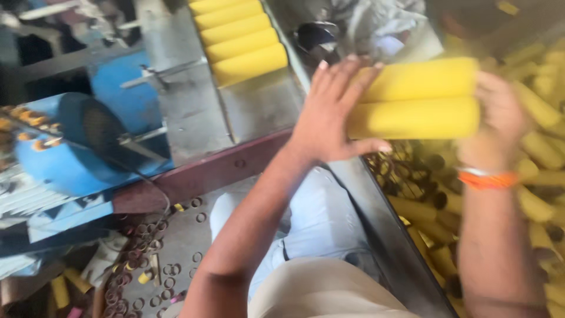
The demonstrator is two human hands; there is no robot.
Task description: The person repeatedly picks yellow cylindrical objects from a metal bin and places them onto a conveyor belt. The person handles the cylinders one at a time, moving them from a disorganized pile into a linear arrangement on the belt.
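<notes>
The blue machine (76, 147) fills the left of my view, with a grey metal chute (194, 106) beside it that carries a row of yellow tubes (241, 41) lying side by side. To the right a bin (388, 235) holds a heap of loose tubes (541, 153) of the same yellow kind. Small rings (141, 247) lie scattered on the floor at lower left.

I hold two yellow tubes (418, 97), stacked one on the other and lying level, above the left edge of the bin. My left hand (332, 112) presses flat on their left ends, fingers spread and thumb hooked under the lower one. My right hand (500, 112) caps their right ends; its fingers curl round the far side, and I cannot tell just how they lie.

Judgement on handling: these appear to be hollow card tubes, light and stiff, with a matt surface that should not slip. End pressure from both palms keeps the pair together; squeezing the walls hard could dent them.

Limits of view: the frame is blurred by motion. The tube ends are covered by my hands. The bin's depth, the chute's upper end and the dark object (318, 35) beyond it cannot be made out.
</notes>
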